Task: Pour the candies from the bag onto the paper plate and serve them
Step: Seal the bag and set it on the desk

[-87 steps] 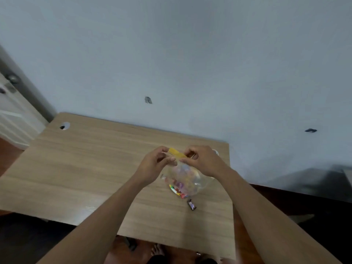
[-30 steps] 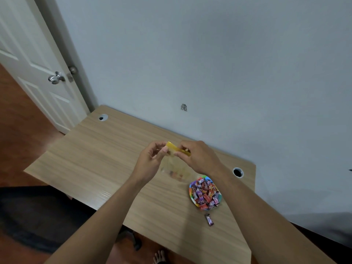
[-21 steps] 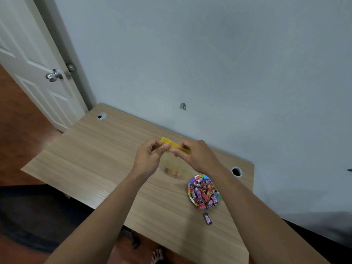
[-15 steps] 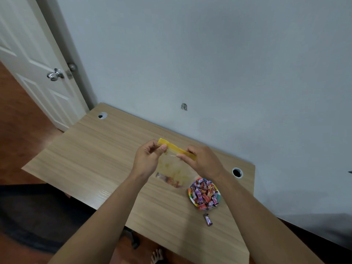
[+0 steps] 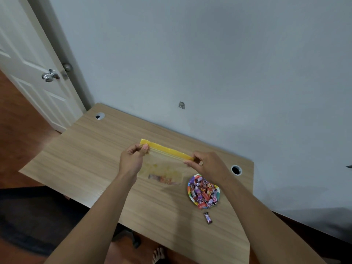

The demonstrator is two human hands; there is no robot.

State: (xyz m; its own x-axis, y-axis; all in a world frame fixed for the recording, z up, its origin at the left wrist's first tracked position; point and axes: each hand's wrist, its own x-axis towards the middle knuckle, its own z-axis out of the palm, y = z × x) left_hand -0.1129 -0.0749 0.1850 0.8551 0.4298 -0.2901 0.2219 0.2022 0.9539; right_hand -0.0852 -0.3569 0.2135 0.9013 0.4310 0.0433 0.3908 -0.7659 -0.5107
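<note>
A clear plastic bag (image 5: 163, 168) with a yellow zip strip hangs stretched flat between my hands above the table. My left hand (image 5: 132, 159) pinches the strip's left end and my right hand (image 5: 207, 163) pinches its right end. A few candies lie in the bag's bottom. The colourful paper plate (image 5: 190, 195), heaped with wrapped candies (image 5: 203, 192), sits on the table just below my right hand. One wrapped candy (image 5: 208, 218) lies loose on the table in front of the plate.
The wooden table (image 5: 95, 153) stands against a grey wall, with cable holes at the back left (image 5: 99, 116) and back right (image 5: 236, 170). A white door (image 5: 28, 73) stands at the left. A bare foot (image 5: 158, 254) shows under the table's near edge.
My hands have moved apart along the yellow strip, stretching the bag flat. Earlier the bag was full and bunched over the plate; now the candies lie on the plate.
</note>
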